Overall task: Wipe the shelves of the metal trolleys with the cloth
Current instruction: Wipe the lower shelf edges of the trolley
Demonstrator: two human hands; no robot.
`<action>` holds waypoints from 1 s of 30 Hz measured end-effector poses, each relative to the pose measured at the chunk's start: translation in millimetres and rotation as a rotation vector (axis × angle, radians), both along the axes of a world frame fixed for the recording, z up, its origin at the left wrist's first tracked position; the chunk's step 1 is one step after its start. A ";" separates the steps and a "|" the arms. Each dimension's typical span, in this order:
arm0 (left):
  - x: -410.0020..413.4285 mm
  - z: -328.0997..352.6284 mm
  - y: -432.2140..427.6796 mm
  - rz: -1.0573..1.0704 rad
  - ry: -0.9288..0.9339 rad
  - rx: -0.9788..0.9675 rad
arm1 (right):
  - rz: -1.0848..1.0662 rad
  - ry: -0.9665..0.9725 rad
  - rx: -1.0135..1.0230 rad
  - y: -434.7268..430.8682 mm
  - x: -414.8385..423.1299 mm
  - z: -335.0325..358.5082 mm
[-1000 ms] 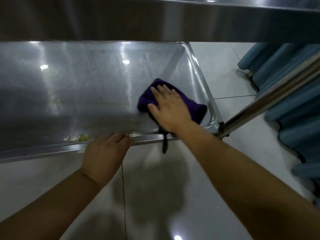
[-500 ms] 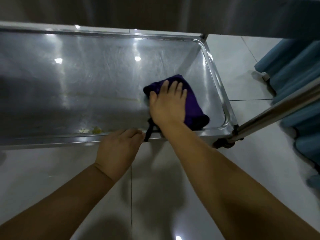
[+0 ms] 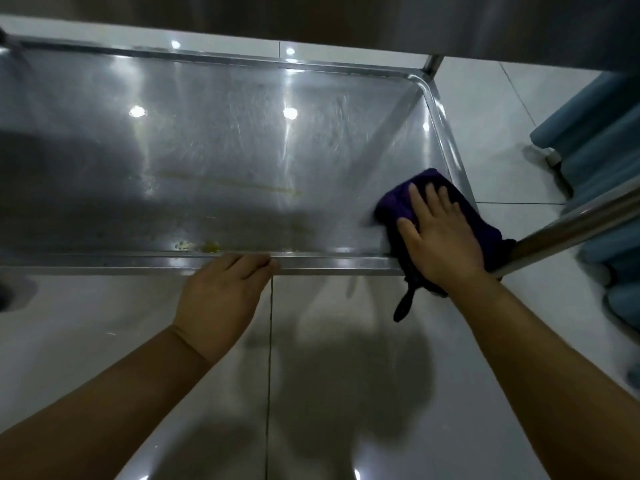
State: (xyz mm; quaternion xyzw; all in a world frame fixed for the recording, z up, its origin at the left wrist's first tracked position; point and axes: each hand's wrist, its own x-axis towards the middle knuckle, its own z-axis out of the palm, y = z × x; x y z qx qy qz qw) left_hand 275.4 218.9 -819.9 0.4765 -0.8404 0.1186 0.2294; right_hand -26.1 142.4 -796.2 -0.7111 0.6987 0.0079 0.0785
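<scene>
The right hand (image 3: 440,237), fingers flat, presses the purple cloth (image 3: 398,202) into the near right corner of the shelf (image 3: 242,150), further right than before; the left hand (image 3: 221,292) still grips the near rim.

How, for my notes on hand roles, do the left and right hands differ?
The right hand lies flat, fingers straight, on the purple cloth; the left hand touches no cloth. The left hand's fingers curl over the front rim of the shelf; the right hand is at its near right corner. Both are bare.
</scene>
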 end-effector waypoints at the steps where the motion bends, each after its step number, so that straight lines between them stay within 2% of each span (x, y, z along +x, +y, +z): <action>1: -0.9 0.5 -1.1 0.007 -0.010 -0.009 | -0.009 0.024 -0.050 12.2 5.7 -4.0; 5: 0.0 -0.2 -0.8 0.016 -0.018 0.013 | -0.044 -0.042 -0.299 58.2 47.0 -18.9; 8: -0.2 -0.4 3.0 0.019 0.002 0.030 | 0.013 -0.092 -0.375 73.5 82.4 -31.7; 11: -2.1 2.0 4.1 0.021 0.001 0.040 | 0.134 -0.025 -0.418 72.6 110.3 -43.7; 16: 1.0 5.8 5.1 -0.007 -0.052 0.038 | 0.366 0.066 -0.583 64.7 66.1 -58.3; 22: -0.8 5.2 5.9 -0.011 -0.047 0.030 | 0.212 0.098 -0.635 68.1 -29.5 -56.5; 26: -2.2 5.8 6.2 -0.005 -0.018 0.064 | 0.040 0.005 -0.619 75.3 1.4 -56.2; 30: 13.4 10.6 5.8 -0.072 -0.040 0.111 | 0.124 -0.021 -0.596 76.8 57.4 -53.8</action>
